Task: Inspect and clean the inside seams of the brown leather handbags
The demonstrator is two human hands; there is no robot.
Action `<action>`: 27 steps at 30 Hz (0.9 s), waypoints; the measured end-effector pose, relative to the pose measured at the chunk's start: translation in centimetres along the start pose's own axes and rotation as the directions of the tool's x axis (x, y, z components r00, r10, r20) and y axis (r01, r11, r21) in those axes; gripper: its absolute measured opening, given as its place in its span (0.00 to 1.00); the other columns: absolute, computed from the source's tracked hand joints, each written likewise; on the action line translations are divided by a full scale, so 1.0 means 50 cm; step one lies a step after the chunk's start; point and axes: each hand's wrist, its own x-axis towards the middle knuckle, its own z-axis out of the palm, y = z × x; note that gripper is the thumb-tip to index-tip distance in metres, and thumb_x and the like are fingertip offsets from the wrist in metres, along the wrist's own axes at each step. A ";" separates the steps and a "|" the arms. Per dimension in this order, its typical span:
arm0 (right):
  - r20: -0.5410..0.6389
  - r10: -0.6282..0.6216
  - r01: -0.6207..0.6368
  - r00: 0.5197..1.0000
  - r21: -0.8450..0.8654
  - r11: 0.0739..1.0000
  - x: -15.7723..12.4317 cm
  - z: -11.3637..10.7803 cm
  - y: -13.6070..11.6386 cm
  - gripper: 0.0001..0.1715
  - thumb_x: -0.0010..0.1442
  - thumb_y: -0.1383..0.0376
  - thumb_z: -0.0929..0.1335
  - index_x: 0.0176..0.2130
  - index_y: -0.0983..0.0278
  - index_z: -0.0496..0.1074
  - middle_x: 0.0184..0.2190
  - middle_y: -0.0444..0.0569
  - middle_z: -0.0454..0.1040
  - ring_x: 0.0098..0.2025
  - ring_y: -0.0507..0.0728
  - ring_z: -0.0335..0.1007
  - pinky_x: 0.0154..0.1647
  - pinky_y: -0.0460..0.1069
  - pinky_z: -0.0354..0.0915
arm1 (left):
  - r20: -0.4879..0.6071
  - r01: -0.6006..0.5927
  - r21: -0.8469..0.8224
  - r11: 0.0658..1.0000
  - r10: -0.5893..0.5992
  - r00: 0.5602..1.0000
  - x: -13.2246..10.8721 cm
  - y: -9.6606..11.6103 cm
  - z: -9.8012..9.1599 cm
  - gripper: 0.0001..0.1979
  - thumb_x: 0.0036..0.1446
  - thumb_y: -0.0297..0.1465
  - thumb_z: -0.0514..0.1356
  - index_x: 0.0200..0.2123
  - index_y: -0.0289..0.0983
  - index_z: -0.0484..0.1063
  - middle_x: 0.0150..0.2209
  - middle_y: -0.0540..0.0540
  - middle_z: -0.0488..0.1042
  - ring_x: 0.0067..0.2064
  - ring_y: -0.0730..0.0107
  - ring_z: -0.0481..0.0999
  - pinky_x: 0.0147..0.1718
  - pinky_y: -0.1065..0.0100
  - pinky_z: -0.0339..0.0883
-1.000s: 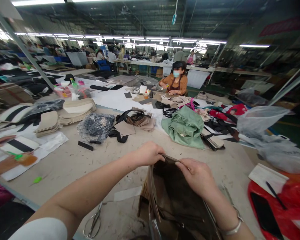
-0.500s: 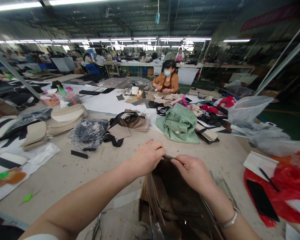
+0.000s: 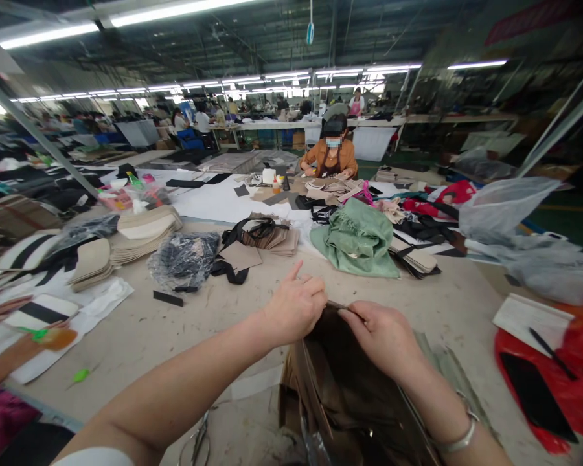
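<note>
A dark brown bag point(image 3: 352, 382) stands on the work table point(image 3: 214, 336) right in front of me, its mouth facing up towards me. My left hand point(image 3: 297, 303) is closed at the far end of its rim, with the index finger raised and the other fingers curled on the edge. Just to the right, my right hand point(image 3: 386, 333) pinches the same rim between thumb and fingers. The bag's inside is dark, and its lower part runs out of view. Scissors point(image 3: 201, 443) lie left of the bag, under my left forearm.
A plastic-wrapped bundle point(image 3: 187, 259), stacked beige pieces point(image 3: 148, 233) and a green cloth point(image 3: 357, 239) lie beyond my hands. At right are a red plastic bag point(image 3: 515, 382) and a black phone point(image 3: 537, 395). A co-worker's hand point(image 3: 53, 320) works at left; another person point(image 3: 330, 155) sits opposite.
My left index finger has lifted away from the rim. Both hands stay at the bag's edge. The view has swung slightly left, bringing more of the neighbouring co-worker's arms into sight.
</note>
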 end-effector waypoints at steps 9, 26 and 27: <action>-0.052 -0.028 0.027 0.998 -0.029 0.999 -0.010 0.000 0.004 0.19 0.63 0.58 0.59 0.24 0.61 0.67 0.23 0.43 0.71 0.25 0.52 0.65 0.26 0.47 0.51 | 0.048 0.008 -0.263 0.965 0.004 0.999 0.003 -0.004 0.001 0.06 0.53 0.26 0.52 0.29 0.36 0.68 0.32 0.48 0.74 0.34 0.72 0.72 0.59 0.56 0.48; -0.044 0.007 -0.009 0.999 -0.042 0.999 -0.009 -0.003 -0.001 0.20 0.64 0.57 0.58 0.24 0.61 0.65 0.23 0.43 0.70 0.26 0.52 0.65 0.26 0.47 0.51 | 0.038 0.271 -0.520 0.810 -0.295 0.955 0.006 0.003 0.035 0.03 0.47 0.25 0.57 0.26 0.36 0.71 0.27 0.49 0.74 0.29 0.72 0.72 0.31 0.72 0.65; -0.040 0.006 -0.007 0.999 -0.035 0.999 -0.009 -0.004 -0.001 0.21 0.64 0.57 0.58 0.24 0.61 0.65 0.22 0.43 0.70 0.26 0.52 0.65 0.26 0.47 0.51 | 0.043 0.280 -0.534 0.798 -0.305 0.952 0.006 0.003 0.035 0.03 0.47 0.25 0.57 0.26 0.36 0.71 0.27 0.50 0.74 0.29 0.72 0.72 0.31 0.72 0.65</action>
